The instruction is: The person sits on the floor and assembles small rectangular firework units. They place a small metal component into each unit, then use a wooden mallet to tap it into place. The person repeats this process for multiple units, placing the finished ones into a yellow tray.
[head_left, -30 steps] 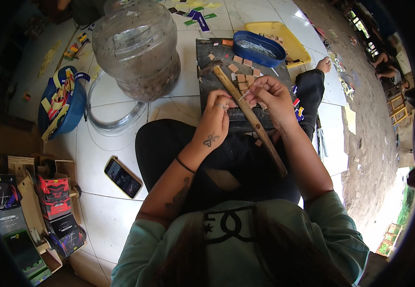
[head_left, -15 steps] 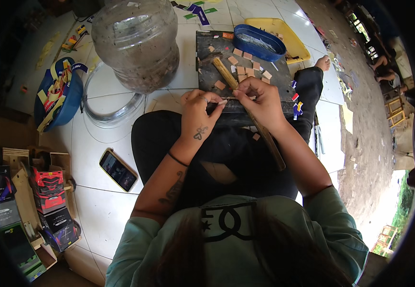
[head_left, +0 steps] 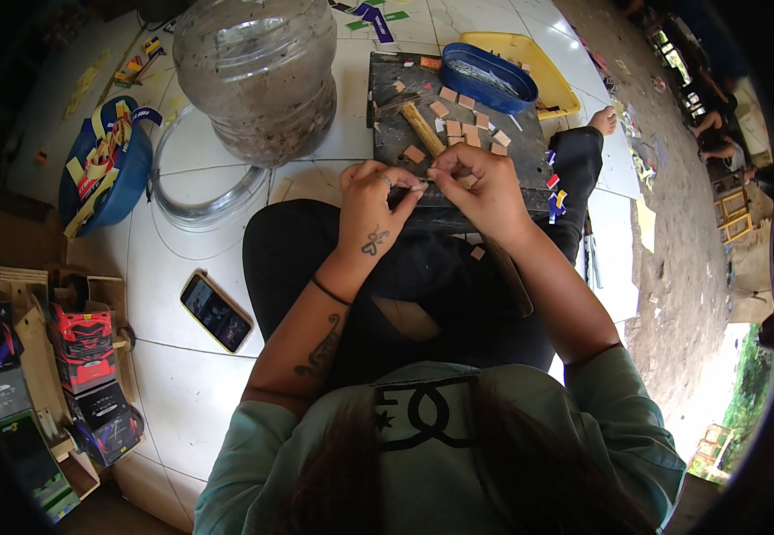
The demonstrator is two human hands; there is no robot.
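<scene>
My left hand (head_left: pixel 372 201) is closed in a pinch at the near edge of a dark board (head_left: pixel 390 125). A tiny pale piece shows at its fingertips; its kind is too small to tell. My right hand (head_left: pixel 485 189) pinches close beside it, the fingertips of both hands nearly touching. Against the right fingers shows a small tan wooden square (head_left: pixel 468 181); whether they hold it I cannot tell. A hammer (head_left: pixel 421 129) with a wooden handle lies slanting across the board, passing beneath my right hand toward my lap. Several loose wooden squares (head_left: pixel 470 134) lie beyond.
A blue oval tub (head_left: pixel 491 92) of thin metal pieces and a yellow tray (head_left: pixel 565 89) stand at the far right. Left are a large clear plastic jug (head_left: pixel 266 116), a wire coil (head_left: pixel 200 214), a blue basin (head_left: pixel 128 192), a phone (head_left: pixel 216 311) and wooden toy trucks (head_left: pixel 84 339).
My right fingertips have shifted slightly left, off the hammer handle's side, toward the left fingertips. A thin strip between the hands no longer shows. The tan square by the right fingers has come into view.
</scene>
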